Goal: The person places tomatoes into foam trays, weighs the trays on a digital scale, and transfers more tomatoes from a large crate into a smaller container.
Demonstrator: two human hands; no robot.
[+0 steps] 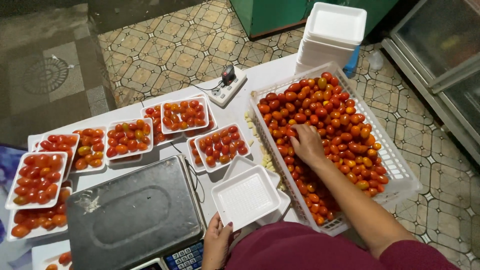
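**Tomatoes: picking from the crate into the empty tray**

Tomatoes [325,115] fill the white slotted crate [400,165] at the right end of the table. The right hand [307,145] lies palm down on the heap near the crate's left wall, fingers curled into the fruit; whether they have closed on any cannot be told, as the fingertips are buried. The left hand [217,240] pinches the near edge of the empty white tray [246,196], thumb on top, holding it steady on a second tray just beside the crate.

Procedure, as judged from this position: gather a few fruits at a time with a loose cup of the fingers, lift clear of the crate wall, and release low over the tray so that nothing bounces out.

Clearances: the tray sits between the crate and the grey scale platform [132,215], so the transfer path is short. Filled trays [130,137] occupy the table beyond, with a power strip [227,87] and its cord among them. The crate's right corner overhangs the table edge above tiled floor. A stack of spare trays [332,35] stands behind the crate.
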